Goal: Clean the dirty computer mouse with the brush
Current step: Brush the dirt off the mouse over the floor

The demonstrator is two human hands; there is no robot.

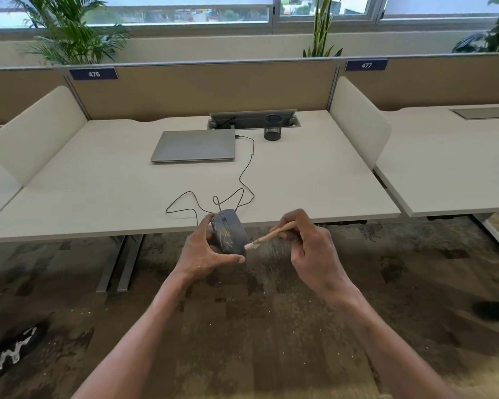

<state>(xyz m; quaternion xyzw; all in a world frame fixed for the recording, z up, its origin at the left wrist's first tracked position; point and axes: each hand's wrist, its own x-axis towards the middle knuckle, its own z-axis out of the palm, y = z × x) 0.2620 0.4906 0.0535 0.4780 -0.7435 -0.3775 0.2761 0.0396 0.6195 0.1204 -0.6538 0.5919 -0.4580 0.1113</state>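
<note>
Off the worktop (pixel 300 180) edge, left hand (pixel 205 254) fingers grip the wired mouse (pixel 229 231), right hand (pixel 311 243) fingers pinch the brush (pixel 271 234); the taut cable (pixel 247 168) could tug the mouse loose.

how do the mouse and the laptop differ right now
The mouse is held up in the left hand, off the desk's near edge; the laptop lies flat on the desk, untouched. The mouse is dark and speckled with pale dirt, with the brush in the right hand at its side; the laptop is silver, closed and looks clean. The mouse is far smaller. A black cable links both.
</note>
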